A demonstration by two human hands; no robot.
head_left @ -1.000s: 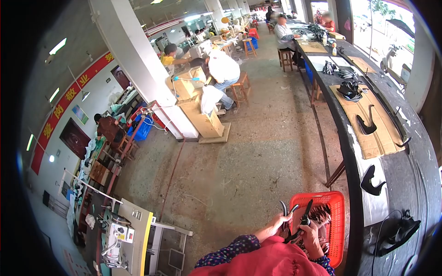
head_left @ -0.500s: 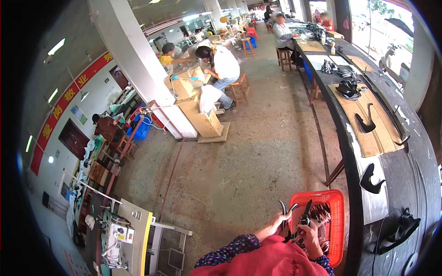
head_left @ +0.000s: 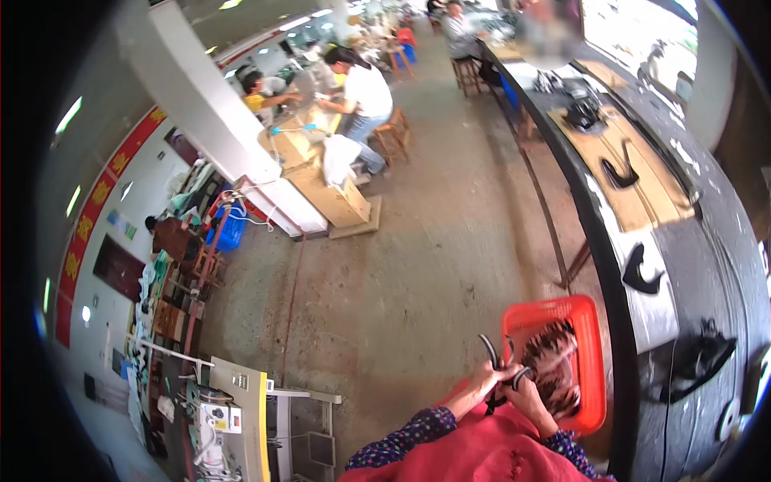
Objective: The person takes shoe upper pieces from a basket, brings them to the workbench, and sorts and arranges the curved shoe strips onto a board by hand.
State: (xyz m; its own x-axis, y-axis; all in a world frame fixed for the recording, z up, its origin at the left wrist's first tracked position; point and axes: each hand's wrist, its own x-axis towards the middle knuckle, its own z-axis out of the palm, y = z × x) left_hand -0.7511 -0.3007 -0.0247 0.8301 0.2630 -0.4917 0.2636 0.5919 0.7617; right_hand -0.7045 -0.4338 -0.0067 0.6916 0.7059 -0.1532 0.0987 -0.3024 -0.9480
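Note:
My left hand (head_left: 482, 381) is closed around thin black curved strips (head_left: 488, 351) that stick up past its fingers. Right beside it, my right hand (head_left: 526, 395) is closed on a black piece with a loop at its top; the tool seen there before is mostly hidden. The two hands meet just left of a red plastic basket (head_left: 594, 361). Inside the basket lie many small pinkish and dark pieces (head_left: 552, 361). A red cloth (head_left: 490, 450) covers my front below the hands.
On the right runs a long dark table (head_left: 707, 281) with cardboard (head_left: 622, 173), black curved pieces (head_left: 641, 271) and a black item (head_left: 703, 361). A sewing machine (head_left: 221, 418) stands lower left. People sit working beside a pillar (head_left: 209, 96) and along the table.
The view has shifted. My hands have come together beside the basket, and the upright black tool no longer stands over it. The basket's contents are more exposed.

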